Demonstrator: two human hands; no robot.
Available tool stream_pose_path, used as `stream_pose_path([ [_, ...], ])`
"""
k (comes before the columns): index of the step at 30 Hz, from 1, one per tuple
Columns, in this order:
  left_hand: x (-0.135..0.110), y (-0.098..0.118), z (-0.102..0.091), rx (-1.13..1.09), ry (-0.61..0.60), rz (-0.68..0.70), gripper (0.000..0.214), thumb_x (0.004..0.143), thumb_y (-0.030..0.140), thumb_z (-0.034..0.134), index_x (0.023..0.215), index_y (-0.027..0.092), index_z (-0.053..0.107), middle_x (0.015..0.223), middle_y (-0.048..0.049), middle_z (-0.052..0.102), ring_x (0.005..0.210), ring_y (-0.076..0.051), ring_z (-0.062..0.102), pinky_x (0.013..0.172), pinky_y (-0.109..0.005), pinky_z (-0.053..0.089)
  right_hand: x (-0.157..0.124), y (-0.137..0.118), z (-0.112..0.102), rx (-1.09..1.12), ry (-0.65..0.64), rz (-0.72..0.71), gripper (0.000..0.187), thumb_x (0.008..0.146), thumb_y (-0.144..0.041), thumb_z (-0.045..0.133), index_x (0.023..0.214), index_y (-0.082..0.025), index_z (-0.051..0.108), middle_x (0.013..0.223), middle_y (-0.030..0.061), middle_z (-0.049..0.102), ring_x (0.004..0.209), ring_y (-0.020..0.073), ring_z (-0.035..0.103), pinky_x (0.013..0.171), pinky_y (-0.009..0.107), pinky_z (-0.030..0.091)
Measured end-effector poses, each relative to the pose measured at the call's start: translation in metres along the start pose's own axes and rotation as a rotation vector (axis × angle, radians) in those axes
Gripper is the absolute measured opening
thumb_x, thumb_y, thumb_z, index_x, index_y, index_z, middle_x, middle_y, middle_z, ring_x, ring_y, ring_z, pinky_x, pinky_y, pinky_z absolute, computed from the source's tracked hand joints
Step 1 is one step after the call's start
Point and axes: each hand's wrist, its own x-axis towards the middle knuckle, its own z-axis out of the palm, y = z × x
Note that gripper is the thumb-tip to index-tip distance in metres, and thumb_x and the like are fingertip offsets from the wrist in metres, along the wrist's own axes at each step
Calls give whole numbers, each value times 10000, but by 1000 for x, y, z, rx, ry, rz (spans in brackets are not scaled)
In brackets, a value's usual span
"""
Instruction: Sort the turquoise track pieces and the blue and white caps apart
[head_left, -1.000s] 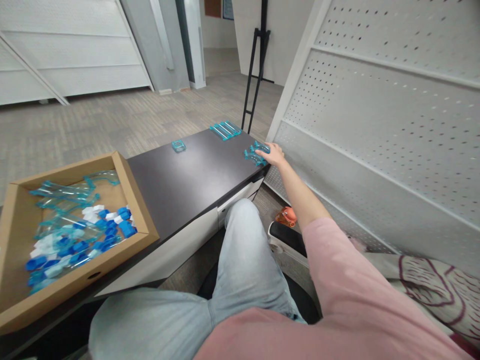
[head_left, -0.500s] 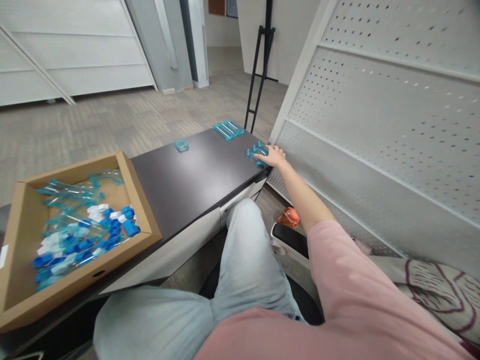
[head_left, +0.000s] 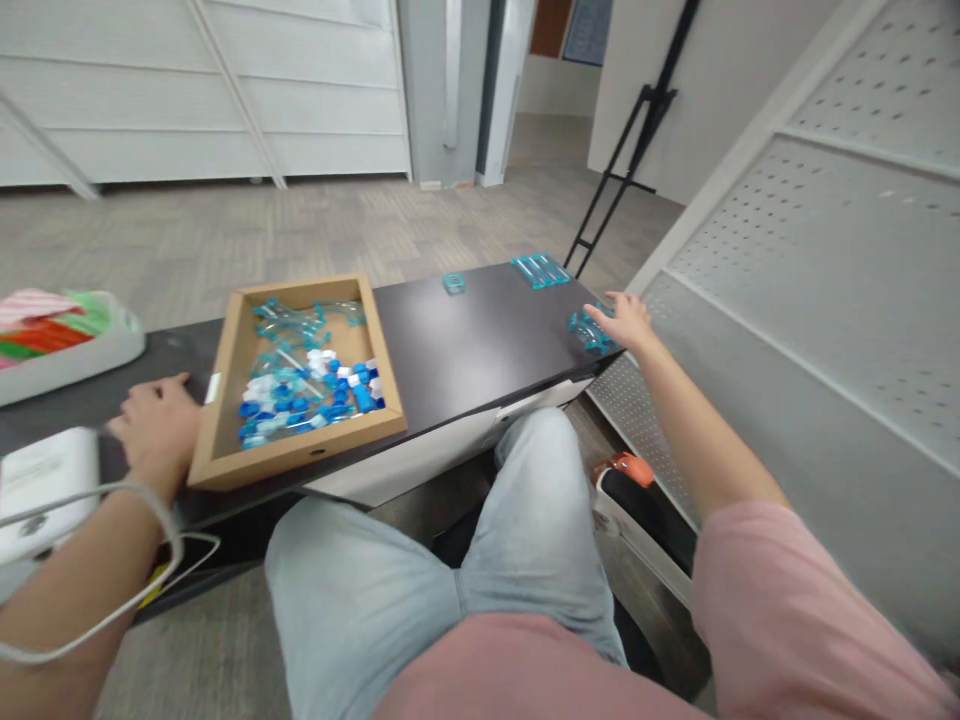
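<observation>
R hand (head_left: 628, 324) spread at the clear teal curved pieces (head_left: 589, 334), no pinch visible; L hand (head_left: 160, 420) loosely spread by cardboard tray (head_left: 352, 441). Imo light touch, so pcs don't skid.

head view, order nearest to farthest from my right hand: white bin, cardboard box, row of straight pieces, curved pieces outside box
1. Curved pieces, at the right hand
2. Row of straight pieces, far edge
3. Cardboard box, centre-left
4. White bin, far left
</observation>
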Motion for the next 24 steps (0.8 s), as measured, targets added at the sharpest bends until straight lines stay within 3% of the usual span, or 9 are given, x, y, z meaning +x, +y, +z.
stream_pose_path([
  [2,2,-15,9,-187,100,-66,703,1169,340,245,1778,115,516,1776,-338,518,1612,-443,554,1219,-584,476,1,-30,3,12,-42,-132,859,1057,-837,658,1648,-217,716,1689,276,662,1592,513,612,1313,743,490],
  [6,7,-21,14,-355,113,17,727,1181,422,364,1780,31,496,1796,-356,466,1629,-482,499,1315,-605,390,-17,-121,10,64,-136,-496,651,1119,-756,644,1522,-268,801,1585,213,750,1514,469,686,1285,715,525],
  [11,5,-20,14,-455,121,66,788,1209,532,437,1775,-16,472,1823,-359,439,1636,-468,439,1367,-628,322,-82,-269,30,203,-240,-912,489,1127,-578,729,1477,-245,806,1491,187,809,1405,428,754,1244,627,537],
  [14,7,-19,19,-451,163,43,760,1179,511,475,1752,14,519,1808,-363,483,1633,-489,462,1358,-642,349,-129,-350,57,272,-362,-1075,430,1138,-487,730,1495,-253,783,1393,132,847,1254,370,809,1206,579,553],
  [16,9,-17,22,-447,191,24,743,1149,493,488,1744,52,550,1790,-366,518,1634,-516,484,1344,-658,372,-157,-393,79,246,-424,-1155,408,1132,-438,737,1490,-247,775,1394,135,844,1294,374,796,1207,569,567],
  [20,14,-16,27,-456,212,36,748,1131,496,483,1749,82,560,1788,-357,537,1644,-529,491,1333,-669,394,-195,-444,116,93,-513,-1143,551,1016,-460,888,1484,-200,756,1503,201,763,1358,431,762,1206,596,609],
  [24,15,-16,28,-446,205,30,741,1138,509,465,1728,76,581,1788,-349,536,1647,-519,488,1340,-650,392,-204,-453,131,117,-495,-1111,534,1003,-272,819,1526,-193,739,1519,205,708,1342,417,759,1226,595,608],
])
